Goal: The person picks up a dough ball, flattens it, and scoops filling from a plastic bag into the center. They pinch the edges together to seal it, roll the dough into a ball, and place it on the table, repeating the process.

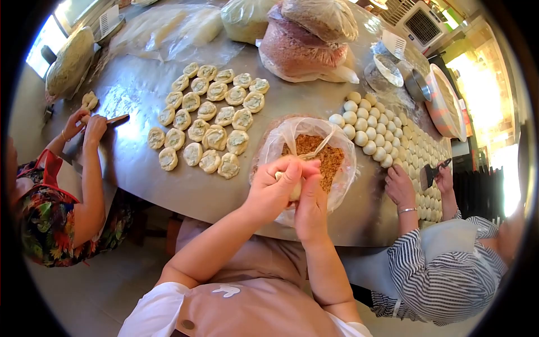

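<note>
Both left hand (270, 188) and right hand (311, 208) are clasping pale dough (296, 192) between curled fingers (288, 173), forearms reaching over the surface (196, 194)'s near edge.

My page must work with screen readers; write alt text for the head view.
A person's left hand and right hand hold pale dough over a plastic bag of brown crumbly mix on a metal table, topped dough rounds at left, dough balls at right, and a co-worker on either side.
</note>
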The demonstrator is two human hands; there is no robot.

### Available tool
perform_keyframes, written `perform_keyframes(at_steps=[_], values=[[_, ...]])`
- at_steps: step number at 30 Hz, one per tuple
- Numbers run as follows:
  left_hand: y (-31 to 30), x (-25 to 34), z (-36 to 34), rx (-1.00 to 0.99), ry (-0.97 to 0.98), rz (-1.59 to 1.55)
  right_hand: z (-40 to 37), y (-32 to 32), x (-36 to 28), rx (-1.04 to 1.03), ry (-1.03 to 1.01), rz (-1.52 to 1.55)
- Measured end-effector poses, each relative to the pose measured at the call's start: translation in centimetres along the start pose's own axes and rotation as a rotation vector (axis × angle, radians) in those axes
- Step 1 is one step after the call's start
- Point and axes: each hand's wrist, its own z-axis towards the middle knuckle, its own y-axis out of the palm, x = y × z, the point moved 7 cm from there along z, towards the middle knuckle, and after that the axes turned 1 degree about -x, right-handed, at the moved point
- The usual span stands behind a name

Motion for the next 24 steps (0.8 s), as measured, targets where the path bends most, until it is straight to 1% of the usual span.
perform_keyframes(at_steps=[1,2,3,4,5,6,8,9,10,11,12,14,16,17,18,19,20,21,22,24], values=[[-0.6,-0.4,-0.1,0.038,-0.001,-0.036,0.0,0.2,0.0,-0.002,0.010,0.007],[-0.9,-0.7,-0.1,0.074,-0.003,-0.072,0.1,0.5,-0.4,-0.040,-0.026,-0.078],[-1.1,-0.8,-0.2,0.109,-0.005,-0.110,0.0,0.5,-0.7,0.053,-0.123,-0.170],[-1.5,-1.0,-0.2,0.151,-0.010,-0.054,-0.1,1.0,-0.7,0.146,-0.222,-0.263],[-1.3,-1.1,-0.3,0.145,-0.033,-0.160,-0.3,1.1,-1.1,0.242,-0.322,-0.357],[-0.8,-1.1,-0.5,0.135,-0.055,-0.266,-0.1,0.7,-0.6,0.200,-0.194,-0.258],[0.3,0.3,-0.6,0.068,-0.060,-0.341,-0.3,-0.6,0.0,0.120,0.065,-0.062],[0.8,1.0,-0.7,0.035,-0.065,-0.378,-0.4,-0.5,0.0,0.072,0.108,-0.013],[1.2,1.5,-0.7,0.015,-0.041,-0.195,-0.4,-0.4,0.0,0.023,0.148,0.037],[1.1,1.2,-0.7,-0.026,-0.027,-0.106,-0.4,-0.1,0.1,-0.027,0.188,0.086],[1.0,0.9,-0.8,-0.066,-0.008,-0.017,-0.3,-0.1,0.6,-0.055,0.163,0.137],[0.2,-0.1,-0.4,-0.009,0.023,-0.052,-0.3,0.2,0.4,0.062,-0.021,0.003],[-0.5,-1.1,-0.3,0.027,-0.069,-0.076,-0.4,0.5,-0.8,0.095,-0.087,-0.157],[-0.5,-1.1,-0.4,0.027,-0.061,-0.181,-0.4,0.6,-1.4,0.116,-0.118,-0.237],[-0.1,-0.6,-0.4,0.025,-0.052,-0.287,-0.6,0.4,-1.0,0.118,-0.050,-0.179],[0.1,-0.1,-0.6,0.026,-0.058,-0.309,-0.7,0.1,-0.5,0.120,0.017,-0.120],[0.4,0.5,-0.7,0.026,-0.063,-0.331,-0.7,-0.4,-0.3,0.055,0.094,0.069],[0.7,1.0,-0.8,0.026,-0.069,-0.353,-0.7,-0.2,-0.3,0.031,0.106,0.041],[0.5,0.8,-1.0,0.026,-0.105,-0.198,-0.7,-0.1,-0.3,0.006,0.117,0.013],[0.0,0.4,-0.8,0.041,-0.054,-0.120,-0.6,0.5,-0.5,-0.012,0.109,-0.015]])
